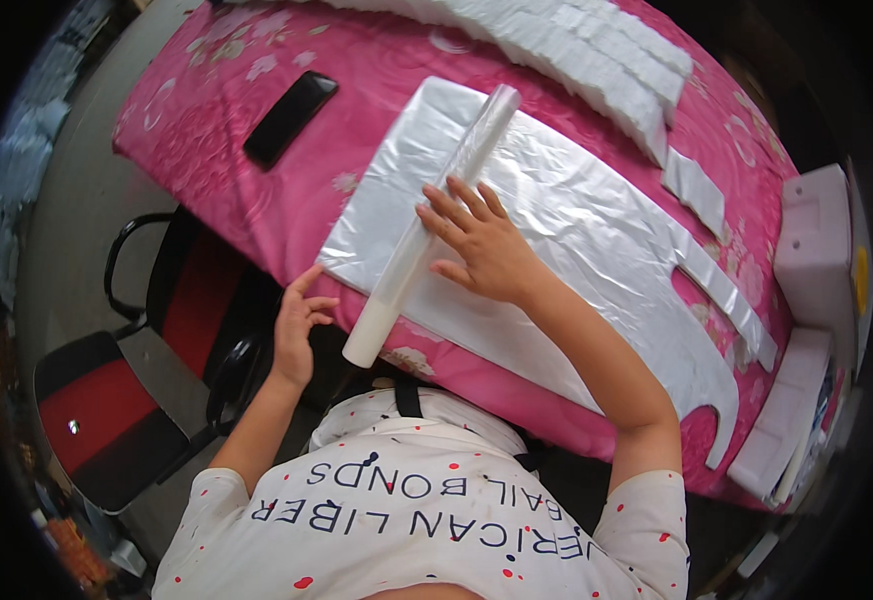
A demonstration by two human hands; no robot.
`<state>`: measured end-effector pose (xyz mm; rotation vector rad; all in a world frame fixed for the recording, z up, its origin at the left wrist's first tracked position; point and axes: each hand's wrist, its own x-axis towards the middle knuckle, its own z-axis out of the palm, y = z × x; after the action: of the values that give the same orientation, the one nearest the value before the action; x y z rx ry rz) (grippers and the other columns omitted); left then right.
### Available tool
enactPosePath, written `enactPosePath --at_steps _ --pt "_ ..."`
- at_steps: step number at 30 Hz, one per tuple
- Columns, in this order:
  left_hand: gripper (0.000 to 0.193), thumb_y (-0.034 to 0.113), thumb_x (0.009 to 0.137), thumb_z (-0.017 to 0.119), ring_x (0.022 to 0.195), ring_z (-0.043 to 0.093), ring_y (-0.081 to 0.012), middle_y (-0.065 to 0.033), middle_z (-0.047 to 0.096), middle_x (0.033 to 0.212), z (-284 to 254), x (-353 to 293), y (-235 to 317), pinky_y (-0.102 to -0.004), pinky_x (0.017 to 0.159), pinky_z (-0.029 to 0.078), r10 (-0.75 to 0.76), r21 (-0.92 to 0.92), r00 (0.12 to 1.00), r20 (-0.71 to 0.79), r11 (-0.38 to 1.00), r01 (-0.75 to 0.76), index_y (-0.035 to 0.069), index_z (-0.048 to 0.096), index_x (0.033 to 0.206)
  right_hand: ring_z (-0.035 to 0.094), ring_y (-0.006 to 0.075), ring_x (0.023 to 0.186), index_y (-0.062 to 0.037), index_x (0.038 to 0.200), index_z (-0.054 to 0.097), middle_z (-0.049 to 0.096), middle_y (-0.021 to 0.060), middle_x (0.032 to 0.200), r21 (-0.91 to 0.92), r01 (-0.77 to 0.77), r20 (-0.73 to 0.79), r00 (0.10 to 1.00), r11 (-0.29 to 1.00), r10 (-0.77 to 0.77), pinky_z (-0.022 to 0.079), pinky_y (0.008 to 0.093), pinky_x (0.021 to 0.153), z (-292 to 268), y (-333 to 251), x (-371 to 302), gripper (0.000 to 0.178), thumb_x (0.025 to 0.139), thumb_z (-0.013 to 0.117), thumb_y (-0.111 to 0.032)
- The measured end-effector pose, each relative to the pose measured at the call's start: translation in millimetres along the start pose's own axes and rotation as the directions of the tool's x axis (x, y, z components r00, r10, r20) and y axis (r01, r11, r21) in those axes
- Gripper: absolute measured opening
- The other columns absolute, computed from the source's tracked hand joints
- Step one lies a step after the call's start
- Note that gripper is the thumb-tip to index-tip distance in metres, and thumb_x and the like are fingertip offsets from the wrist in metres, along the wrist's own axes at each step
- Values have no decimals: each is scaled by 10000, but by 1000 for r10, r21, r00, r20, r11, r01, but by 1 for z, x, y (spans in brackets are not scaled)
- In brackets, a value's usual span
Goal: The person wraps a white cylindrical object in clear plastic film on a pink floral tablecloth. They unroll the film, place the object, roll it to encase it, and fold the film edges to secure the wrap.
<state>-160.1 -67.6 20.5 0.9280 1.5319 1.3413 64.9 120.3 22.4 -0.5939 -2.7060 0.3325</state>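
Note:
A stack of flat, silvery-white plastic vest bags lies slantwise on the table, its cut-out handles toward the right. Across its left part rests a long, pale roll of clear plastic, its near end sticking out past the table edge. My right hand lies on the bags with fingers spread, the fingertips touching the roll. At the near left corner of the stack is my left hand, its index finger stretched to that corner and the other fingers loosely bent. Nothing shows in its grasp.
A pink flowered cloth covers the table. A black phone lies to the left. More white bags are piled along the far side, with a loose piece nearby. White boxes stand at right; a red-and-black chair is at left.

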Motion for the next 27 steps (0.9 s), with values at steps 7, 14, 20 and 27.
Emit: enactPosePath --at_steps 7,14,20,27 --pt "768 208 761 669 985 522 -305 -178 480 1147 21 1 12 -369 840 435 248 832 965 84 516 -205 -17 235 1353 225 334 1332 -45 1239 502 423 137 1341 53 -184 -148 970 981 190 120 483 1095 58 -32 102 515 823 516 -347" --pt "890 84 670 758 847 588 -250 -142 574 956 10 9 26 -353 739 480 -222 411 975 13 890 197 -25 203 1357 250 343 1316 25 1405 56 191 313 1393 613 -487 -353 536 622 767 174 454 1076 79 -50 112 870 743 601 -121" --pt "751 316 758 675 792 632 -197 -217 577 1092 31 -14 43 -297 667 526 -192 -413 723 664 711 568 -47 320 1311 580 196 743 26 1210 321 535 131 982 896 96 260 678 -433 688 503 325 731 11 -31 80 599 748 638 -187" --pt "968 456 676 680 838 627 -219 -243 568 1093 45 1 43 -283 695 517 -195 -172 357 914 610 774 -86 250 1354 561 162 693 10 1035 374 511 103 864 915 233 163 532 -329 831 511 307 643 -48 -28 29 414 750 638 -135"
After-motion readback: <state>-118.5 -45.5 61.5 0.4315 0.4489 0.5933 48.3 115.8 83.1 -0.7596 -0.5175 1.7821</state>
